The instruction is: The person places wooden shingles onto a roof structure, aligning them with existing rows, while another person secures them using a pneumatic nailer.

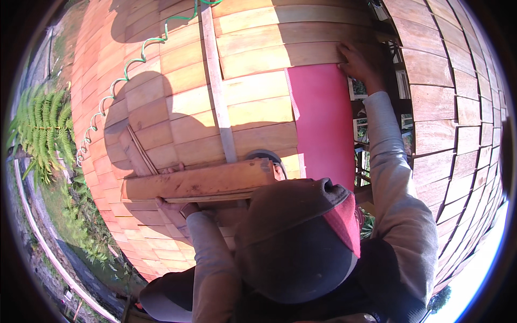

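Note:
Neither of my hands is in view. In front of me a co-worker in a dark cap (296, 264) leans over a roof of wooden shingles, seen from above. The co-worker's left hand (175, 206) grips a small stack of wooden shingles (199, 183), fingers over its far edge and thumb below. The co-worker's right hand (360, 65) reaches far forward, its fingers on the end of a laid shingle (315, 54) above a pink underlay sheet (323, 116). At the stack's right end, a black curved thing (265, 155) and some skin show; the cap hides the rest.
A long narrow batten (214, 86) lies up the shingles. A coiled green hose (128, 67) runs along the left. Right of the pink sheet, an open gap (360, 129) shows framing. Another shingled section (433, 102) stands beyond it. Ferns (46, 121) grow beyond the left edge.

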A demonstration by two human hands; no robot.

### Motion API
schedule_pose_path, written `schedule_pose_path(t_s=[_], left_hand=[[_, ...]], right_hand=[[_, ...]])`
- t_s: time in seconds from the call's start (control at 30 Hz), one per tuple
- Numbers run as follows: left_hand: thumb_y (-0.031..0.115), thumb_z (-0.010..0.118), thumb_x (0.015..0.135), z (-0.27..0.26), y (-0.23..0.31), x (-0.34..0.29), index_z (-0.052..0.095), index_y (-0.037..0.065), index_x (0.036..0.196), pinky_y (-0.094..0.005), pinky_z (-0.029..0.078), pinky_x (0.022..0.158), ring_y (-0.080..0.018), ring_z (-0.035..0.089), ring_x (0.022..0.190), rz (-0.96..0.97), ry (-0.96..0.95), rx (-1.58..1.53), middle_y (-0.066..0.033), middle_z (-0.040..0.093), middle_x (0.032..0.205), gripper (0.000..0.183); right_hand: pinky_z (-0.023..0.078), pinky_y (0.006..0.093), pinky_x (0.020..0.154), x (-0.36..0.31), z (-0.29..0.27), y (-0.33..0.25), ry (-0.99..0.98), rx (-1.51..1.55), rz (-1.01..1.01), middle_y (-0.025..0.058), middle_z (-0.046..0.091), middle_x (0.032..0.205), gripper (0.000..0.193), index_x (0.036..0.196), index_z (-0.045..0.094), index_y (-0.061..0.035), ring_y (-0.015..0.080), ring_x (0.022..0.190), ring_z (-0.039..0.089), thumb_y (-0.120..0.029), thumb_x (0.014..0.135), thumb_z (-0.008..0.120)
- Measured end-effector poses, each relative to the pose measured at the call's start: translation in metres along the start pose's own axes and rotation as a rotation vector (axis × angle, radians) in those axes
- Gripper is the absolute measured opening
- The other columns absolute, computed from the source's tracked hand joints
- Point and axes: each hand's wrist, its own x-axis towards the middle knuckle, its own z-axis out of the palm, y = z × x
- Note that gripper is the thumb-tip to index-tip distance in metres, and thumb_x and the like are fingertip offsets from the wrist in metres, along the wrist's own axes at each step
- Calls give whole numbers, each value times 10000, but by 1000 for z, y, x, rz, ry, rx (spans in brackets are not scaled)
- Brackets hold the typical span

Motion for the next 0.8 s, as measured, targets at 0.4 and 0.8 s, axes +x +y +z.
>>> schedule_pose_path(t_s=[0.4, 0.8], left_hand=[[681, 386, 892, 10, 0, -1, 273, 51, 1602, -738, 157, 1225, -373, 459, 1402, 11, -1, -15, -206, 440, 1551, 956], [675, 405, 897, -10, 1, -4, 388, 51, 1544, -745, 174, 1214, -366, 516, 1353, -4, -98, -105, -175, 508, 1490, 899]], right_hand=[[109, 694, 1216, 72, 81, -212, 34, -223, -285, 44, 238, 1696, 617, 1603, 292, -383, 298, 1564, 211, -600, 1036, 401], [241, 648, 1148, 58, 81, -222, 156, -185, -249, 75, 469, 1470, 579, 1496, 464, -380, 314, 1377, 417, -641, 980, 488]])
